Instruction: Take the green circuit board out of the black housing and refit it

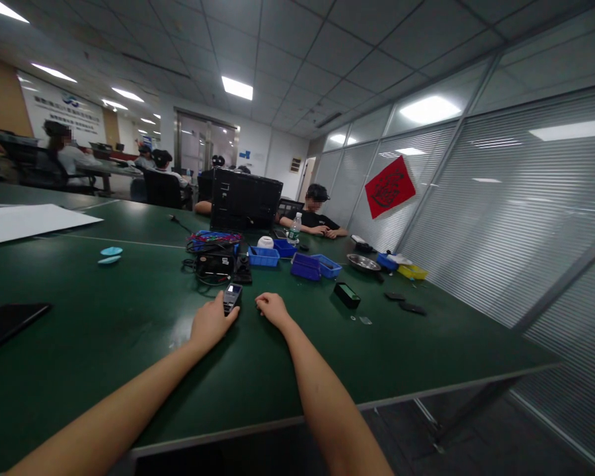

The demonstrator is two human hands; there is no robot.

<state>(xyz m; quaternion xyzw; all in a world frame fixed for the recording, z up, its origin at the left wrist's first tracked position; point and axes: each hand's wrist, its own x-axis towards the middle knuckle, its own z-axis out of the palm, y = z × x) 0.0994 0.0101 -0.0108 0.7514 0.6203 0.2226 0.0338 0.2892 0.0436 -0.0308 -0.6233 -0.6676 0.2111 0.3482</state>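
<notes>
A small dark handheld device with a screen (233,294) sits in the grasp of my left hand (211,325), the thumb along its near right side and the fingers at its left. Just to the right, my right hand (274,309) rests low over the green table (258,377) with its fingers curled together. Whatever those fingers may hold is hidden. Beyond the device lie a black box-like adapter (215,266) with tangled cables and a black stand-like piece (242,270).
Blue trays (264,256), a white ball (265,242), a bottle (295,228) and a monitor (245,201) stand farther back. To the right are a black-green box (347,295), a metal pan (363,263) and a yellow tray (412,272). A person (317,215) sits across the table.
</notes>
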